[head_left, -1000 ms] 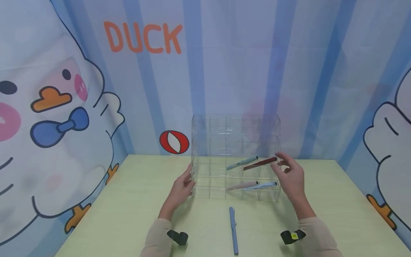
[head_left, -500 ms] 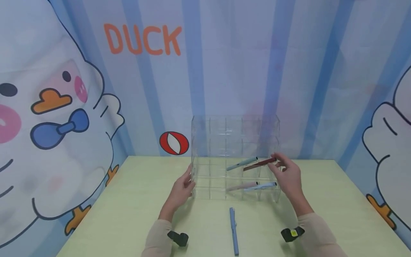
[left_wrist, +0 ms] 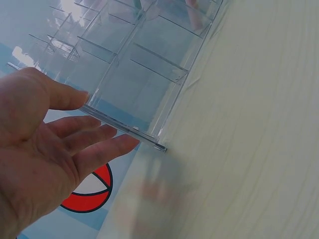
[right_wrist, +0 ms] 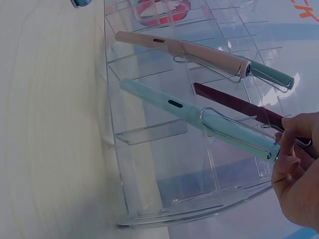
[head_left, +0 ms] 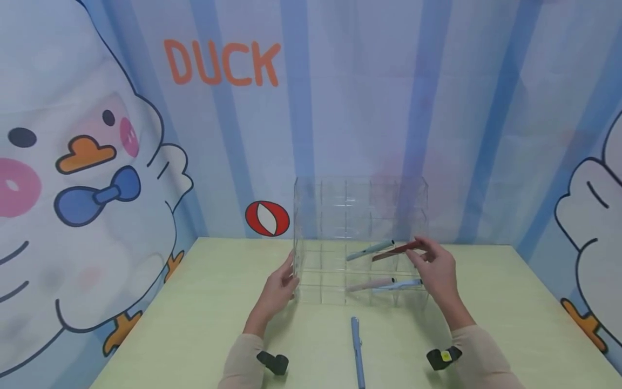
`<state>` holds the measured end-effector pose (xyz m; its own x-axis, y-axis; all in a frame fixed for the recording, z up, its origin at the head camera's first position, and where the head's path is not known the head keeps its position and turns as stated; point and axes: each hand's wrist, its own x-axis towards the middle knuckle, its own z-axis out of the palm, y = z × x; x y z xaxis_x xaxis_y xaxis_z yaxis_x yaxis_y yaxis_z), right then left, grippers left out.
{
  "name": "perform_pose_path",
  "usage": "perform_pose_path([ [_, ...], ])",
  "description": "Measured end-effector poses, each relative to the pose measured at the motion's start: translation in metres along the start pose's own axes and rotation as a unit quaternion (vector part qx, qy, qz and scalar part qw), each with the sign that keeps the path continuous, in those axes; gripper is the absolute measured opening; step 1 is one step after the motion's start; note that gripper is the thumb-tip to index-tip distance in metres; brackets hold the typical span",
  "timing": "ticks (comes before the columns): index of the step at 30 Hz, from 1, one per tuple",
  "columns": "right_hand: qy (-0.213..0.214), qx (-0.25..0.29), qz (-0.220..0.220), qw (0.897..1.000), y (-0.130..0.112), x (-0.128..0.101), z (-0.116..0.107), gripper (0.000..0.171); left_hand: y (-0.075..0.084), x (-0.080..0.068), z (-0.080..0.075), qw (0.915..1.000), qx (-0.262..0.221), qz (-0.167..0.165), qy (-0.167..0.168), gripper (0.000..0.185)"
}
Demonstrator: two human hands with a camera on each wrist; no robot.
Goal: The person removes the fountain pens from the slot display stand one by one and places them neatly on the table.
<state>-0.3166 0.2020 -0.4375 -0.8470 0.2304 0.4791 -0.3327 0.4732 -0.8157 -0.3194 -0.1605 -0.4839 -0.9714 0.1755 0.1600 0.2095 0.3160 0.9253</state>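
A clear acrylic pen rack [head_left: 320,273] stands on the table. My left hand [head_left: 277,289] holds its left side panel, thumb on one face and fingers on the other, as the left wrist view shows. With thumb and fingers, my right hand [head_left: 437,270] pinches the capped end of a dark red pen [right_wrist: 229,102], which lies slanted in the rack's upper occupied row. Beside it rests a green pen [head_left: 370,250]. One row lower lie a pinkish-beige pen [right_wrist: 199,52] and a pale blue pen [right_wrist: 194,117] with a wire clip.
A blue pen [head_left: 358,351] lies on the pale table [head_left: 194,324] in front of the rack, between the forearms. Behind the rack hangs a striped backdrop [head_left: 359,81] with duck figures.
My right hand has moved a little left, and its fingers now cover the dark red pen's end. The left hand stays on the rack. The head view has shifted slightly.
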Motion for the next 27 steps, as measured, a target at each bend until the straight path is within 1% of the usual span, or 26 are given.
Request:
perform_pose_path([
  [6, 0.004, 0.010, -0.003, 1.000, -0.0020, -0.0002, 0.0000, 0.036, 0.0013, -0.0002, 0.0002, 1.0000, 0.002, 0.007, -0.002, 0.071],
  [11, 0.003, 0.020, 0.011, 1.000, -0.0010, -0.0007, 0.0010, 0.037, 0.0028, -0.0013, 0.0007, 1.0000, 0.001, -0.001, -0.001, 0.071],
  [19, 0.005, 0.049, 0.022, 0.999, 0.0012, -0.0007, 0.0040, 0.034, 0.0027, -0.0019, 0.0001, 1.0000, -0.007, 0.000, -0.004, 0.071],
  [23, 0.010, 0.064, 0.022, 0.998, 0.0008, -0.0017, 0.0041, 0.034, 0.0013, -0.0017, 0.0004, 0.9999, -0.009, 0.003, -0.006, 0.071],
  [27, 0.008, 0.065, 0.018, 0.998, -0.0043, -0.0011, 0.0043, 0.034, 0.0025, -0.0015, -0.0003, 1.0000, -0.006, 0.001, -0.001, 0.071],
])
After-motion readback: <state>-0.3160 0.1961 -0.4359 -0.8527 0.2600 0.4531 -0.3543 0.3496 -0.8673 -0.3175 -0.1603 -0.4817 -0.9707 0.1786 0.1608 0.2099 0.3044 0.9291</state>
